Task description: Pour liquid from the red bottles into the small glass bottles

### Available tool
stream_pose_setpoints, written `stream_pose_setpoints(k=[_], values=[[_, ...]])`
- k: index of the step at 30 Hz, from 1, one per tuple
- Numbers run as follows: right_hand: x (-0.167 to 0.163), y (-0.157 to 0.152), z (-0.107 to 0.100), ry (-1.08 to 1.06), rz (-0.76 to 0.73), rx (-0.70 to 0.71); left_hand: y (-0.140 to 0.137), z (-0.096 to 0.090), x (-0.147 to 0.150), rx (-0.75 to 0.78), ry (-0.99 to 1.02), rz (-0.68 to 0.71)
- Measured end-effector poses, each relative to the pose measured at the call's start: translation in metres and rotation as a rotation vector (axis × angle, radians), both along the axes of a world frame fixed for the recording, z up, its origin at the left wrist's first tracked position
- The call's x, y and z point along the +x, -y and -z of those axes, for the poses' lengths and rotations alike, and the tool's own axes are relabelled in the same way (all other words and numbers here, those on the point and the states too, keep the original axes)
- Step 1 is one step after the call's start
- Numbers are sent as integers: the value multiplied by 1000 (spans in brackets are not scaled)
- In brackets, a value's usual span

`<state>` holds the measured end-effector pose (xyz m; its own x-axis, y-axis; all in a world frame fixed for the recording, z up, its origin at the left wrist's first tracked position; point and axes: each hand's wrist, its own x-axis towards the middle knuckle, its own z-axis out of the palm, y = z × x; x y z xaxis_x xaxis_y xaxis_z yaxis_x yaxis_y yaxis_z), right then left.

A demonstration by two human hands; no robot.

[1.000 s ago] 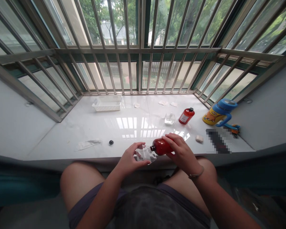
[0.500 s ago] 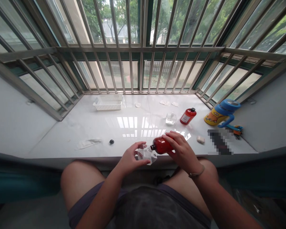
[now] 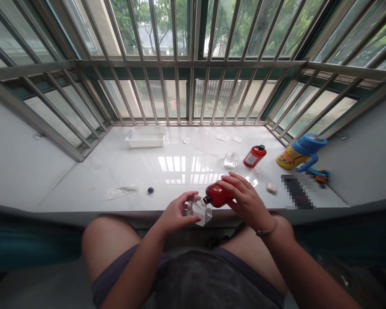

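Note:
My left hand [image 3: 180,213] is closed around a small clear faceted glass bottle [image 3: 202,213], just over the sill's front edge. Gripped in my right hand [image 3: 246,198] is a red bottle [image 3: 217,195], tipped with its dark open neck pointing left. That neck is at the mouth of the clear bottle; I cannot tell whether they touch or whether liquid is flowing. A small black cap [image 3: 150,190] lies on the white surface left of my hands. Another red bottle [image 3: 254,156], with a black cap and a pale label, stands behind my right hand.
A white perforated basket [image 3: 146,137] sits at the back left. A second clear glass piece [image 3: 231,159], a whitish lump [image 3: 271,188] and a blue-and-yellow flask [image 3: 299,151] are to the right. A crumpled clear wrapper [image 3: 119,192] lies at left. Metal bars [image 3: 189,63] close off the window.
The red bottle has tilted a little more and shifted slightly left, its neck still at the clear bottle's mouth. My left hand has barely moved.

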<state>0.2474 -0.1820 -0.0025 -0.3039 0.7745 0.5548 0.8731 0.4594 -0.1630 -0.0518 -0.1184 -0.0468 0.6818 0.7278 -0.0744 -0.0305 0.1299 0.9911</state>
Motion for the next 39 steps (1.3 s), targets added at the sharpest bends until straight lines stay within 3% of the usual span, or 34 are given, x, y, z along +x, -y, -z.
stream_pose_setpoints(k=[19,39], values=[[-2,0,-11,58,16,38,1,4,2,-18,47,6],[0,-1,-5,58,22,64,0,4,2,-17,32,30]])
